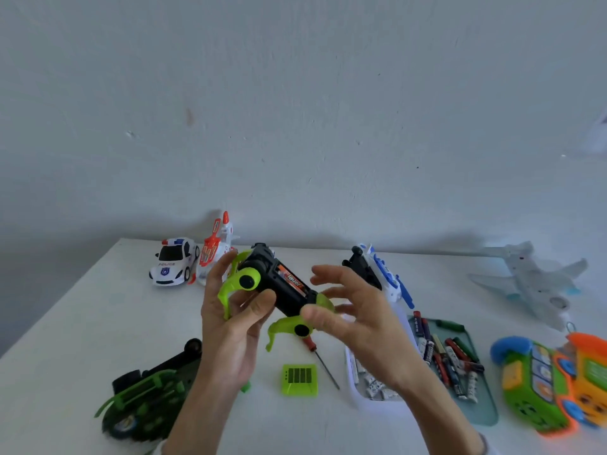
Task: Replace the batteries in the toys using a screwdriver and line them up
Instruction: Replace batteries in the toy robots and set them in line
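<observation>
Left hand [230,310] gripped a green-legged black toy [279,290]; right hand [354,310], fingers loosely spread, perhaps touched its near end.

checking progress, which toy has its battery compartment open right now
The black and green toy gripped in the left hand: its underside faces up with a battery showing. Its green cover lies on the table.

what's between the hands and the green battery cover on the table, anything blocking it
Nothing visible blocks it. The green battery cover lies bare on the table, just below the hands, with the screwdriver beside it to its right, apart. The left hand holds the green and black toy, so the right hand looks freer.
</observation>
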Tool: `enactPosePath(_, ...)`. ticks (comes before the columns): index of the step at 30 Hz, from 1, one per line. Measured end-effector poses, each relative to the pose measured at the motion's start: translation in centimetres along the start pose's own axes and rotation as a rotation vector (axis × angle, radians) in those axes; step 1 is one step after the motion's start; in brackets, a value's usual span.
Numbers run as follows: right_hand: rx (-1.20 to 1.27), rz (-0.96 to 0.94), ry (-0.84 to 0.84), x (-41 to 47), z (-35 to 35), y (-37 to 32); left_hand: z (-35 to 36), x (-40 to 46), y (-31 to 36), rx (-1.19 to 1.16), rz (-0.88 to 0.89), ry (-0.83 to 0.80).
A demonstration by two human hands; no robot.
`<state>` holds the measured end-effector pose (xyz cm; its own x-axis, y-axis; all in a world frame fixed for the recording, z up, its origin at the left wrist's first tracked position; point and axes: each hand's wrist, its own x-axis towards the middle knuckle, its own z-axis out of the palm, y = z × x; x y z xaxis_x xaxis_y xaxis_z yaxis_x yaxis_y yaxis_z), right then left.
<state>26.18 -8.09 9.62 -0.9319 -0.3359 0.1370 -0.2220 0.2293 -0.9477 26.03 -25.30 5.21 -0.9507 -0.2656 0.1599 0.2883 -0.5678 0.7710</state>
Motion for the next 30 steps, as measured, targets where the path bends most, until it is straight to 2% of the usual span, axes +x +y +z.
enactPosePath(4,-0.164,-0.027,0.105,-0.3,0.0,-0.7,1.6,-0.8,-0.7,-0.024,0.026,0.000)
enactPosePath(9,-0.233,-0.049,0.044,0.1,-1.0,-0.5,1.9,-1.1,-0.4,0.090,-0.037,-0.076)
enactPosePath(11,-0.302,-0.067,0.048,0.4,-1.3,0.2,0.8,-1.0,1.1,0.236,-0.111,-0.163)
enactPosePath(12,-0.414,-0.102,0.077,0.6,-1.5,0.8,0.0,-1.0,2.1,0.347,-0.127,-0.199)
enactPosePath(14,-0.592,-0.184,0.116,0.9,-2.0,1.6,-1.1,-1.2,4.0,0.608,-0.096,-0.242)
enactPosePath(15,-0.620,-0.234,0.116,1.1,-2.3,1.8,-1.2,-1.3,4.6,0.776,-0.046,-0.254)
enactPosePath(17,-0.619,-0.347,0.090,1.4,-2.4,2.0,-0.6,-1.5,4.8,1.134,0.166,-0.295)
enactPosePath(19,-0.641,-0.444,0.095,1.6,-2.1,1.8,0.2,-1.5,4.0,1.308,0.405,-0.323)
enactPosePath(21,-0.659,-0.533,0.120,1.8,-1.5,1.5,0.5,-1.3,3.3,1.359,0.522,-0.294)
enactPosePath(25,-0.640,-0.661,0.195,2.1,-0.7,1.0,0.0,-0.8,3.1,1.351,0.649,-0.245)
enactPosePath(30,-0.626,-0.699,0.291,2.4,-0.2,0.2,0.1,-0.2,3.9,1.285,0.767,-0.262)
